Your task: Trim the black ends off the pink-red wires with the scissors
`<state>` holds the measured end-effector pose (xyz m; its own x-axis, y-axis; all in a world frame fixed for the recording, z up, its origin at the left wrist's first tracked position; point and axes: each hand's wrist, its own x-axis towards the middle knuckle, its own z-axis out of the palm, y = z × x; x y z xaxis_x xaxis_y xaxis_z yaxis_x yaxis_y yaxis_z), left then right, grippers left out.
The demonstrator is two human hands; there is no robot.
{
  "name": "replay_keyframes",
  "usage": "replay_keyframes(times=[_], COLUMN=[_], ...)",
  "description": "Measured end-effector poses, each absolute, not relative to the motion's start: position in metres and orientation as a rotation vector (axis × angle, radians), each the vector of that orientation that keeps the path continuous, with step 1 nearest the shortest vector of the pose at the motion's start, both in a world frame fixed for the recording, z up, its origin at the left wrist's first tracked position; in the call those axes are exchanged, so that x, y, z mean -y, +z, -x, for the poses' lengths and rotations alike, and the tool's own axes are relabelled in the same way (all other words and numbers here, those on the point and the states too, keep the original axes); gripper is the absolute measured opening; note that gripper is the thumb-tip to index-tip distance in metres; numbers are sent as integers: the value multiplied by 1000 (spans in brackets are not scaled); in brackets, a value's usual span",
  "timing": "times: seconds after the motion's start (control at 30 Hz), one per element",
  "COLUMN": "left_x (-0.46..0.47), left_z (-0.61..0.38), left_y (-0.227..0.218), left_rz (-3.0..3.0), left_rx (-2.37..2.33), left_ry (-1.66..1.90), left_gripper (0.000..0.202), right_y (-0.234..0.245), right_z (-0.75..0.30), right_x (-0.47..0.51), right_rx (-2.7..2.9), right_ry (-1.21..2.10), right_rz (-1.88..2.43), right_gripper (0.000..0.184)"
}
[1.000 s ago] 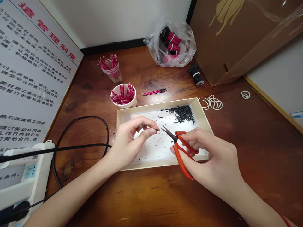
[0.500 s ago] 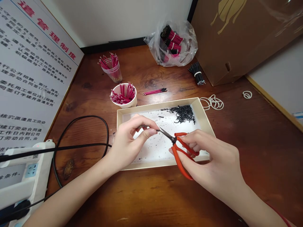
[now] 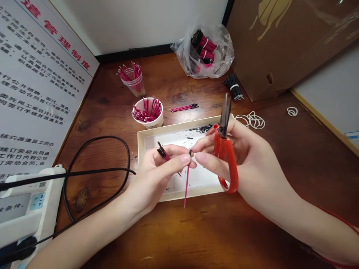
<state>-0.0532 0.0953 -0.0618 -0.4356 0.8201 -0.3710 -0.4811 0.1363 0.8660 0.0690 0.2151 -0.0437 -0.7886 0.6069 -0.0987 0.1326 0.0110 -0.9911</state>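
My left hand (image 3: 157,175) pinches a wire bunch (image 3: 162,152); right hand (image 3: 252,168) grips closed scissors (image 3: 226,149), fingers (image 3: 201,158) nipping 1 pink wire (image 3: 186,186). Weak pinch could drop it past the tray (image 3: 146,136).

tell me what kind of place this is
Probably a small workshop bench for hand wire trimming: a paper cup of pink wires, a tray of black offcuts, bundled wires in a plastic bag, and a printed staff-rules board alongside.

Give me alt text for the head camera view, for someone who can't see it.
The left hand grips a few pink wires while the right hand holds red scissors, blades shut and pointing up, over a shallow tray on a wooden table. Together they pinch a single pink wire that hangs down.
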Motion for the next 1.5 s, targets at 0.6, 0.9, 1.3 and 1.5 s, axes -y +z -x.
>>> replay_keyframes(times=[0.6,0.9,1.3,1.5], left_x=[-90,-89,-85,-85], left_z=[50,50,46,43], left_y=[-54,-59,-53,-49], left_rz=[-321,-374,-156,-69], left_rx=[-1248,-1157,-1014,-977], left_ry=[1531,1523,1420,1418], left_gripper=[23,17,22,25], right_y=[-49,-49,-43,-47], right_z=[-65,-61,-59,-60], right_x=[-216,-221,-226,-228], right_rx=[1947,1693,1806,1605], right_ry=[1842,2352,2485,2610], right_rz=[721,637,659,746], right_gripper=[40,22,33,35])
